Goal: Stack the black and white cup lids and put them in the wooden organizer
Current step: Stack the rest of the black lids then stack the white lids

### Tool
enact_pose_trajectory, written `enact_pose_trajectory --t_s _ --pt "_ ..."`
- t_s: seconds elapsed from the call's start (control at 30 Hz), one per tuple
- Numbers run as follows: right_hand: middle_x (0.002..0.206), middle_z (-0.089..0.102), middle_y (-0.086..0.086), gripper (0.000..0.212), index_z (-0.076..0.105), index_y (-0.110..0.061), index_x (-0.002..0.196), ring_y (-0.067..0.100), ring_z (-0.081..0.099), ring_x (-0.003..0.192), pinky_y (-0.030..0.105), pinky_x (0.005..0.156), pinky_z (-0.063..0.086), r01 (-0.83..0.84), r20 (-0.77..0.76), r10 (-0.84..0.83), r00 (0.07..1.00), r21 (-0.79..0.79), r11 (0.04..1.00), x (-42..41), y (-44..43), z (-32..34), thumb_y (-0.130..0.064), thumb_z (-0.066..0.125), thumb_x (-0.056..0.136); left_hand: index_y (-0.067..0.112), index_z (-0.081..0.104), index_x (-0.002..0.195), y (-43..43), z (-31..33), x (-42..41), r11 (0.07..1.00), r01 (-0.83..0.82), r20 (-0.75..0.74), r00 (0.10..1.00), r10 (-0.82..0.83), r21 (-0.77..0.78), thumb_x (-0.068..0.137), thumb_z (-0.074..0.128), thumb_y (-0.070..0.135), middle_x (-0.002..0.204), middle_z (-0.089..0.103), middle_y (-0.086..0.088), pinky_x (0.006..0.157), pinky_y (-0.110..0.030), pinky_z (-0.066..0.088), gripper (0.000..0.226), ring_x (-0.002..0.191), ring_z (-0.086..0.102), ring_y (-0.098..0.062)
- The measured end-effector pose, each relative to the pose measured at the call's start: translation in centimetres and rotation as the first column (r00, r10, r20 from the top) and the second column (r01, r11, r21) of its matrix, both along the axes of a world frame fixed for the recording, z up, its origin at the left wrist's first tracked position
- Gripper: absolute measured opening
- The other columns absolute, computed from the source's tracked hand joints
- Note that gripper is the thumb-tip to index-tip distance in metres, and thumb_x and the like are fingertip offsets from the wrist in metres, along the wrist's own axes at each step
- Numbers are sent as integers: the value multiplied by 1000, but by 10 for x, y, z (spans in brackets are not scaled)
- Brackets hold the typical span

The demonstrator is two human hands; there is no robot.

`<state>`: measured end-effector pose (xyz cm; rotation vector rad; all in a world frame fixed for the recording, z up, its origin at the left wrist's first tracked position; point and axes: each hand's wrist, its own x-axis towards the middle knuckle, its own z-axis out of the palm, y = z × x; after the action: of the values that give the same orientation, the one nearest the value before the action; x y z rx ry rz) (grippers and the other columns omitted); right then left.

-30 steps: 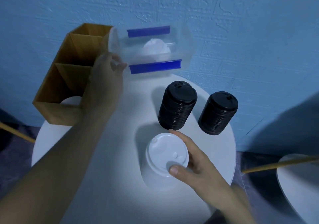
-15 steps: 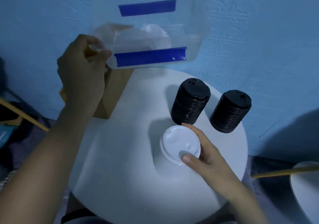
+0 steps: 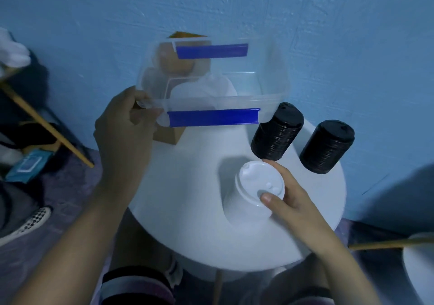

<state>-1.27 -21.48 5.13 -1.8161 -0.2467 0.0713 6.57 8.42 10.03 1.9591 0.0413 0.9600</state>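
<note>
Left hand [image 3: 124, 128] has carried box [image 3: 270, 81] up, rightward and toward me, away from spot beside organizer [image 3: 168, 133]. I now see box in air in front of organizer, hiding most of it. Box's right corner now overlaps top of left black stack [image 3: 277, 135] in view.

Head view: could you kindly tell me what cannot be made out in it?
In the head view:
Wooden organizer: mostly hidden behind the clear container and left hand; compartments unseen.
Lids inside the container: blurred through its plastic; number unclear.
White lid stack: right hand covers its right side; lid count unreadable.
</note>
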Motion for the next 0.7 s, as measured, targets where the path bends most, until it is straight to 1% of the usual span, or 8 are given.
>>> enact_pose_trajectory --t_s 0.1,0.2,0.27,0.33,0.4,0.47,0.63,0.7 --pt "123 62 -32 55 48 -39 136 -11 56 117 2 87 41 9 4 -9 1000 -18 1000 -7 2 1 -31 65 85 30 63 101 7 -4 -20 1000 5 9 1000 -5 -18 91 70 27 107 65 27 74 -49 62 12 91 73 -21" --pt "126 62 -29 56 49 -37 137 -10 57 117 2 88 41 13 9 -13 1000 -14 1000 -14 1 1 -31 65 84 29 62 106 10 -11 -42 1000 18 8 1000 -18 6 94 71 24 111 58 32 76 -47 63 16 96 72 -21" --pt "127 62 -28 56 49 -36 137 -8 56 119 3 88 41 12 15 -12 1000 -21 1000 -19 2 1 -31 65 84 27 61 113 12 -19 -56 1000 1 -23 1000 -1 22 95 70 27 114 58 28 76 -45 63 21 98 70 -18" --pt "128 62 -27 56 50 -35 138 -7 56 120 3 89 42 11 12 -11 1000 -22 1000 -25 1 -1 -31 65 84 27 58 117 14 -29 -67 999 -15 -51 999 18 49 95 69 30 119 62 16 76 -46 63 25 100 70 -18" --pt "130 62 -24 56 50 -34 139 -5 56 121 4 90 42 20 20 -20 1000 -23 1000 -32 -3 -3 -32 66 85 31 55 117 14 -37 -73 998 -14 -66 998 18 53 94 68 31 118 65 9 77 -46 63 26 99 70 -17" --pt "130 62 -24 57 51 -33 139 -5 56 121 4 90 42 42 23 -41 999 -21 999 -39 -6 -2 -33 67 84 33 54 116 13 -44 -78 998 -9 -95 995 15 67 95 67 30 118 66 7 79 -48 62 25 99 69 -17" --pt "127 63 -27 56 52 -34 137 -7 57 118 4 89 42 100 24 -99 995 -14 995 -49 -13 1 -33 68 83 20 62 108 12 -55 -84 979 -18 -147 988 49 202 94 65 32 119 68 1 81 -47 61 19 101 67 -16" --pt "126 64 -26 55 52 -34 137 -7 58 117 5 89 44 118 18 -118 993 1 993 -52 -17 3 -34 70 84 18 63 109 13 -60 -88 978 7 -164 986 28 208 94 64 32 119 68 -1 80 -49 61 21 103 66 -18"
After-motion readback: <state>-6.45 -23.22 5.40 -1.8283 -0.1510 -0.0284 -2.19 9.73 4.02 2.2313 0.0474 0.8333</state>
